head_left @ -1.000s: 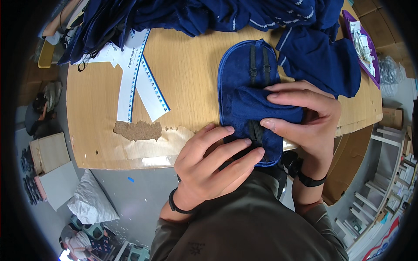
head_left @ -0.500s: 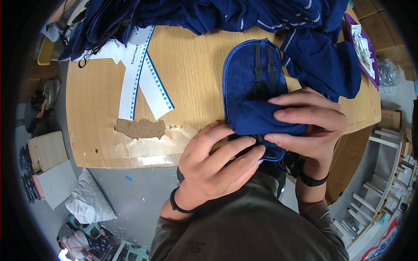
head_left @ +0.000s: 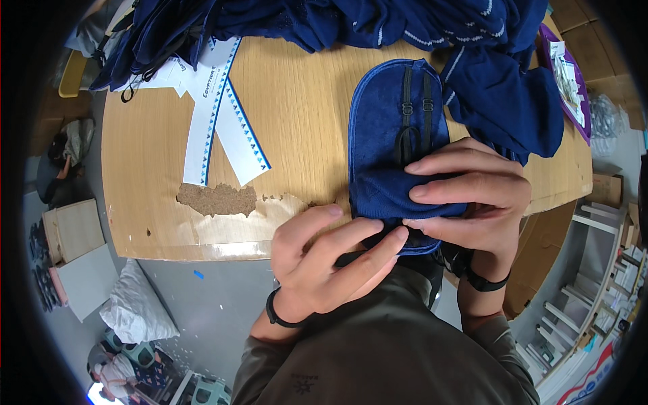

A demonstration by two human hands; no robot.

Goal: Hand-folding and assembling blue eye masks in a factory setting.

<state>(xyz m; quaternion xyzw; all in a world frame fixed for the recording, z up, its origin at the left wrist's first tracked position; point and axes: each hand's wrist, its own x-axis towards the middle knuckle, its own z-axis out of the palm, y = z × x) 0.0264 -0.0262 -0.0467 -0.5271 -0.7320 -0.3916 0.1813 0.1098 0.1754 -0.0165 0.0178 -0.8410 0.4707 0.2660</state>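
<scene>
A dark blue, round-ended eye mask with black elastic straps and small sliders lies lengthwise near the table's front edge. Across its lower part is a folded navy ribbed fabric piece, which looks like a sock. My right hand is closed on this fabric, fingers on top and thumb at its near edge. My left hand meets that thumb; its index and middle fingertips press together at the fabric's lower edge, over the mask. Part of the mask's near end is hidden by my fingers.
Navy socks with grey stitching are heaped along the far side, one sock lying nearer on the right. White paper bands with blue trim lie at left. A purple tray holds packets at far right. The wooden tabletop has a chipped patch.
The folded fabric has shifted slightly down, showing more of the black strap loop. My left fingers have drawn in toward my right thumb, with the index finger lifted back a little.
</scene>
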